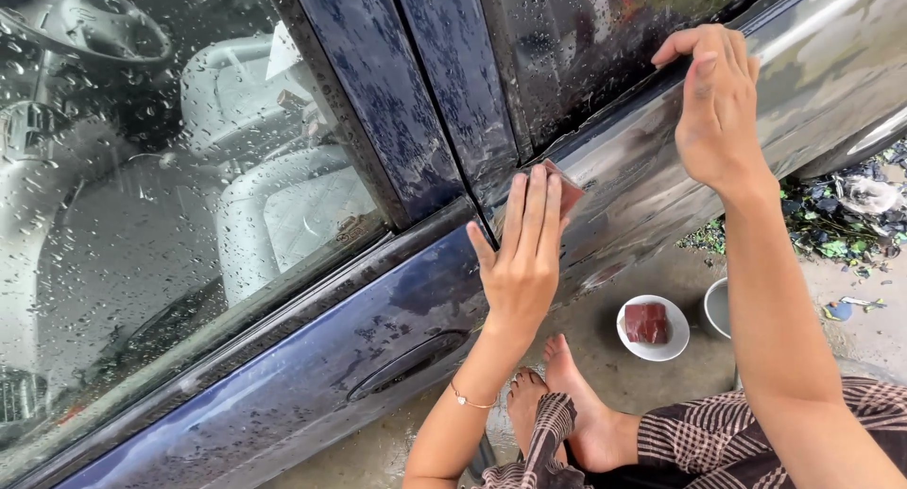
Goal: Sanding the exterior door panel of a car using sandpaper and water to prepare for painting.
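My left hand (522, 253) presses a small reddish-brown sanding pad (568, 188) flat against the wet dark blue car door (312, 376), just below the window line near the pillar. Fingers lie straight over the pad, and a thin bracelet circles that wrist. My right hand (715, 102) rests with curled fingers on the upper edge of the rear door (831, 64), holding nothing. Water drops cover the front window glass (142, 196).
On the wet concrete ground stands a white bowl (653, 329) with a reddish-brown piece in it, and a second pale container (718, 308) beside it. My bare feet (567, 404) are under the door. Leaf litter and debris (850, 215) lie at right. A door handle recess (406, 364) is low.
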